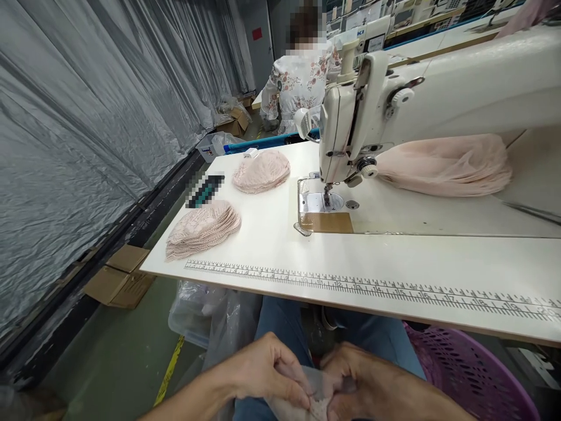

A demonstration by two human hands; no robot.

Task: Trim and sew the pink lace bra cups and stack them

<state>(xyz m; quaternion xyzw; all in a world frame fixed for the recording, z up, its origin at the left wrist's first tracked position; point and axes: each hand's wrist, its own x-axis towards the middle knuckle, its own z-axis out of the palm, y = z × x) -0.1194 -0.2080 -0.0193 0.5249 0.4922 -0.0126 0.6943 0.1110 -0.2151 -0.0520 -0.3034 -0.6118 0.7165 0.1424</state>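
Below the table's front edge, over my lap, my left hand (274, 374) pinches a small piece of sheer pale fabric (322, 383). Gripping the same piece from the other side is my right hand (355, 380), its fingers curled and partly hidden. A whitish, lace-like patch shows between the two hands. Above them stands a white sewing machine (350, 128), its needle and presser foot over the metal plate (313, 202). On the tabletop at left lie two stacks of pink lace pieces, a near stack (204, 229) and a far stack (262, 171).
A pink mesh fabric pile (447, 165) sits under the machine arm. A printed ruler (350, 285) runs along the table's front edge. At lower right is a purple basket (468, 368); a cardboard box (118, 278) lies on the floor at left. A person (302, 76) sits ahead.
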